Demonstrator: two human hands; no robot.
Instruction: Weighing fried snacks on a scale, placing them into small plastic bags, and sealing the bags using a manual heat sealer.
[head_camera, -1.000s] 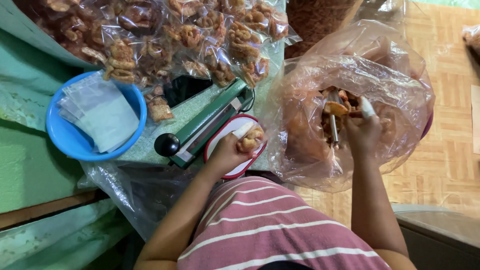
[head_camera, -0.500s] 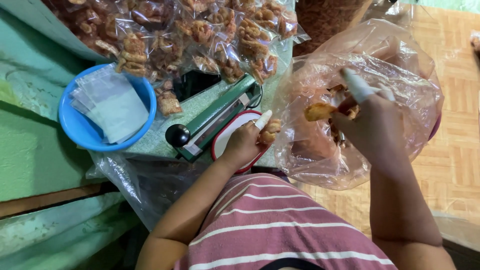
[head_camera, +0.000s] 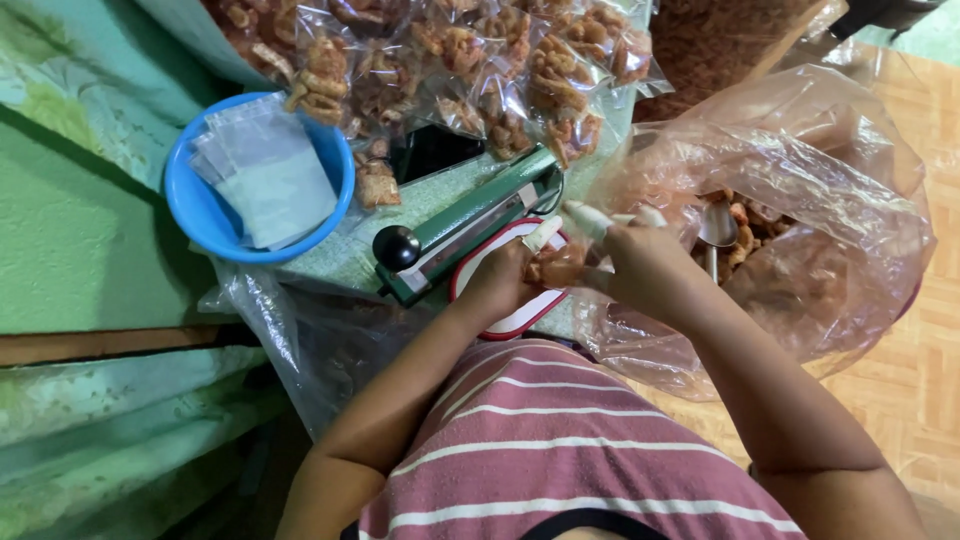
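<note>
My left hand holds a small clear bag of fried snack pieces over a white scale with a red rim. My right hand, white covers on its fingertips, meets it from the right and pinches fried pieces at the bag's mouth. Both hands touch the small bag. To the right lies a large clear plastic sack holding loose fried snacks, with a metal scoop resting in it.
A green heat sealer with a black knob lies just behind the scale. A blue bowl at left holds empty clear bags. Several filled snack bags are piled along the far side. A green patterned cloth covers the left.
My right hand came out of the large sack and moved left with fried pieces to the small bag in my left hand. The left hand stayed over the scale.
</note>
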